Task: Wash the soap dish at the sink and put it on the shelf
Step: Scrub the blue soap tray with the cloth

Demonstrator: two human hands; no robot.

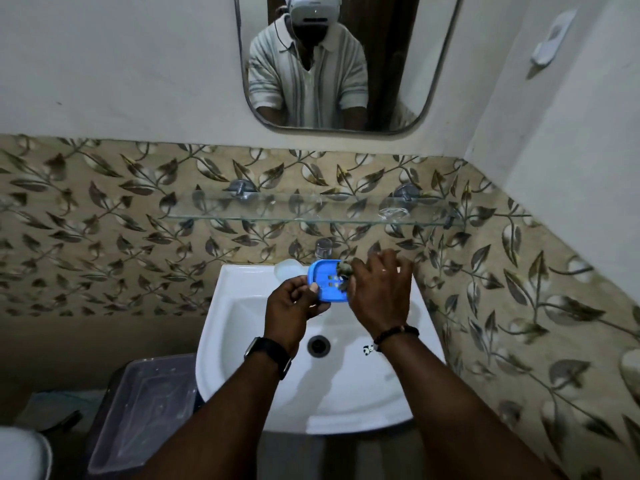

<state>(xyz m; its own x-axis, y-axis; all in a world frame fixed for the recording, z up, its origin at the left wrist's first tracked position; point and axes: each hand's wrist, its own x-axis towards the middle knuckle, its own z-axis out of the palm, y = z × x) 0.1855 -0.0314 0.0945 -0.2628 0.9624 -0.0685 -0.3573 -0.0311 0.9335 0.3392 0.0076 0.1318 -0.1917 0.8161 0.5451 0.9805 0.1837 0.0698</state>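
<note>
A blue slotted soap dish [325, 282] is held over the back of the white sink [242, 327], tilted toward me. My left hand [294, 306] grips its left edge with thumb on the rim. My right hand [377, 292] is closed on a dark scrub pad [343, 271] pressed against the dish's right side. The glass shelf [311, 216] runs along the tiled wall above the tap [323, 249]. A pale bar of soap [287, 270] lies on the sink's back rim, behind the dish.
A mirror [346, 64] hangs above the shelf. A lidded grey bin [145, 410] stands left of the sink on the floor. The patterned tile wall closes in on the right. A white holder [550, 39] is mounted high on the right wall.
</note>
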